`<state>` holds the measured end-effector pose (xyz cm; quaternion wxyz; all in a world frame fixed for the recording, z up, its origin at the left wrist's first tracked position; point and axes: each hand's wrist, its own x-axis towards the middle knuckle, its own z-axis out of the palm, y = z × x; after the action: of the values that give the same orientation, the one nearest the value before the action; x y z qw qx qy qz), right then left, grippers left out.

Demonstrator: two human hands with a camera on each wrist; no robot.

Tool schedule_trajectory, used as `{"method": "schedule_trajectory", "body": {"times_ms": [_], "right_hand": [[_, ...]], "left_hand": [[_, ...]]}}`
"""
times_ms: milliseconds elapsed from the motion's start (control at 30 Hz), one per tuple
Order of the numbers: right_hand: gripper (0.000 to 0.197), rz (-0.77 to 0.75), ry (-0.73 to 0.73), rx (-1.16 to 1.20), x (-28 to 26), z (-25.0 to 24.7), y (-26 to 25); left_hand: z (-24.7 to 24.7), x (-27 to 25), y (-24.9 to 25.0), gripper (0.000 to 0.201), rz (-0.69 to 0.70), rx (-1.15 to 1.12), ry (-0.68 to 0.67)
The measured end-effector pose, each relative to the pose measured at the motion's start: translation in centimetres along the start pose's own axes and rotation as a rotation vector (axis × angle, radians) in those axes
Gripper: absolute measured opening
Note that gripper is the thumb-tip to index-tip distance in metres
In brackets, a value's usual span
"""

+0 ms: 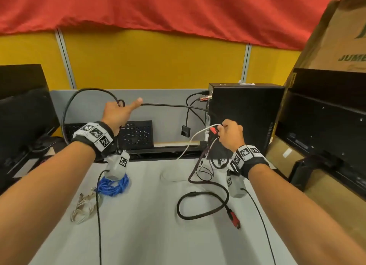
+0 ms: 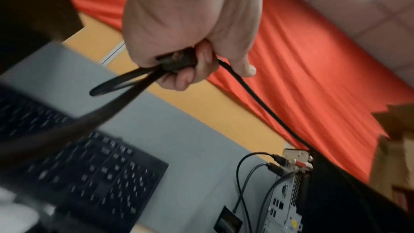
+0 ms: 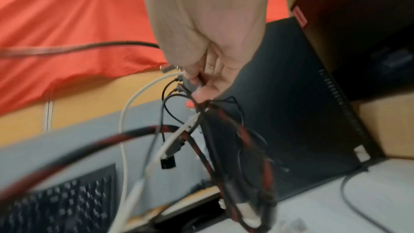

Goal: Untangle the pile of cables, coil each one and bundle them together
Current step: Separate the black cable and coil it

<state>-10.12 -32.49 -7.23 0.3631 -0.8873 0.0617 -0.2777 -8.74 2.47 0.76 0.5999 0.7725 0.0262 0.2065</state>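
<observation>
The black cable (image 1: pixel 170 105) is stretched in the air between the hands, its slack looping up left. The left hand (image 1: pixel 116 114) has its fingers (image 2: pixel 186 77) curled round it. The right hand (image 1: pixel 230 135) clamps a tangle: a white cable (image 1: pixel 195 136) and the red-and-black braided cable (image 1: pixel 200 207) trailing onto the counter (image 1: pixel 158 235). A blue cable coil (image 1: pixel 114 185) and a cream bundle (image 1: pixel 84 208) lie finished; most untangling and the final bundling seem left.

Office cubicle, partition (image 1: pixel 154 58), keyboard (image 1: pixel 136 135), computer tower (image 1: pixel 245 114)
</observation>
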Motion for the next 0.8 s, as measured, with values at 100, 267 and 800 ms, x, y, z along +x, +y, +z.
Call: {"method": "schedule_trajectory", "body": {"times_ms": [100,267,800], "right_hand": [[0.014,-0.042,0.024,-0.034,0.6,-0.8,-0.9],[0.008,-0.116,-0.046,-0.322,0.5,-0.4,-1.1],[0.007,-0.083,-0.193,0.416,0.9,-1.9,-4.9]], "left_hand": [[-1.0,0.3,-2.3,0.053,-0.064,0.025,0.080],[-3.5,1.3,-3.3,0.053,-0.140,-0.084,0.249],[0.8,-0.8,-6.9,0.050,-0.321,-0.241,-0.045]]}}
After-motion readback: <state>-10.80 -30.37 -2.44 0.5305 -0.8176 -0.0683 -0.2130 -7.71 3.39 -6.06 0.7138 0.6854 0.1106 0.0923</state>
